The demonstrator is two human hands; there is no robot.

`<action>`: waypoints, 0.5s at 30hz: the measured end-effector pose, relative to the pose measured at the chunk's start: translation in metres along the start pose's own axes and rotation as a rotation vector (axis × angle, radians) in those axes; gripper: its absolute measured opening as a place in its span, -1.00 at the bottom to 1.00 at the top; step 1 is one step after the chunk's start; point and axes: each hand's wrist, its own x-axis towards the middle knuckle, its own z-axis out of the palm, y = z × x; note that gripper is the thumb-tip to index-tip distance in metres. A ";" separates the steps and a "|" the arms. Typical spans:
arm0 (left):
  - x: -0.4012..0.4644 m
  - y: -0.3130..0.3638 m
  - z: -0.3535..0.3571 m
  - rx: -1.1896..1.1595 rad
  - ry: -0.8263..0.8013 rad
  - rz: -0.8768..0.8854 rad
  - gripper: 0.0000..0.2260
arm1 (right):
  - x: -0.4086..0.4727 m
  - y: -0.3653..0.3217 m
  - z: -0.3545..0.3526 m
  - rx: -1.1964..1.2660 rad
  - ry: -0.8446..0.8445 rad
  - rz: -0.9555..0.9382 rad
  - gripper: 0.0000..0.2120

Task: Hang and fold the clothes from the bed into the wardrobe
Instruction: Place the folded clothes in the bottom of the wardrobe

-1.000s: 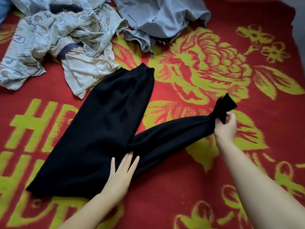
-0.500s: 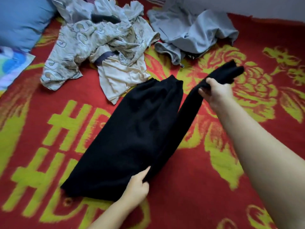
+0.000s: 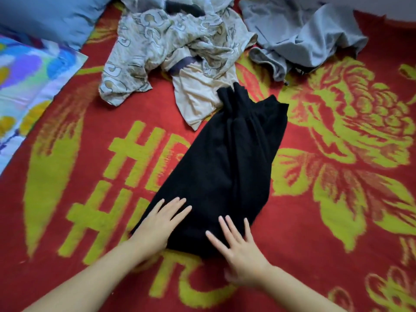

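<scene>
Blanket [image 3: 337,221], red with yellow-green flowers, covers the bed and carries everything else. At its far edge sit a blue pillow [image 3: 45,16] and a bright flowered pillow [image 3: 27,86]. Beyond the middle lie a crumpled patterned beige garment [image 3: 162,48] and a rumpled grey one [image 3: 304,32], both unfolded and probably waiting their turn. The black garment [image 3: 225,165] lies flat in the centre, folded lengthwise, its far end touching the beige cloth. The left hand [image 3: 157,224] and right hand [image 3: 238,246] rest flat on its near end, fingers straight and spread, gripping nothing, apparently pressing the fold smooth before the next one.
</scene>
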 end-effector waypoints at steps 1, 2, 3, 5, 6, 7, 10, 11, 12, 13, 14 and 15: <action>-0.009 -0.015 0.007 0.081 -0.117 0.083 -0.09 | -0.001 -0.014 0.009 -0.046 -0.019 0.008 0.08; -0.017 -0.027 0.014 0.098 -0.242 0.131 -0.11 | 0.003 -0.023 0.013 -0.061 -0.014 0.019 0.08; -0.024 -0.038 0.020 0.123 -0.334 0.153 -0.13 | 0.009 -0.027 0.014 -0.066 0.005 0.028 0.06; -0.027 -0.054 0.030 0.213 -0.386 0.162 -0.13 | 0.019 -0.024 0.012 -0.063 0.084 0.068 -0.02; -0.026 -0.058 0.035 0.244 -0.379 0.162 -0.12 | 0.021 -0.023 0.010 -0.058 0.112 0.095 -0.06; -0.022 -0.060 0.036 0.261 -0.355 0.169 -0.10 | 0.021 -0.021 0.007 -0.051 0.111 0.119 -0.10; -0.016 -0.058 0.034 0.281 -0.248 0.194 -0.19 | 0.024 -0.013 0.009 0.016 0.158 0.124 -0.24; -0.016 -0.054 0.031 0.244 -0.169 0.196 -0.27 | 0.025 -0.011 0.009 0.057 0.149 0.123 -0.27; -0.015 -0.047 0.025 0.200 -0.121 0.175 -0.35 | 0.025 -0.009 0.008 0.096 0.132 0.123 -0.28; -0.014 -0.040 0.018 0.136 -0.145 0.150 -0.40 | 0.022 -0.006 0.007 0.119 0.115 0.114 -0.29; -0.014 -0.029 0.010 0.084 -0.227 0.141 -0.43 | 0.015 -0.004 0.006 0.115 0.092 0.093 -0.30; -0.015 -0.015 -0.001 0.072 -0.341 0.140 -0.44 | 0.004 -0.001 0.005 0.098 0.063 0.062 -0.31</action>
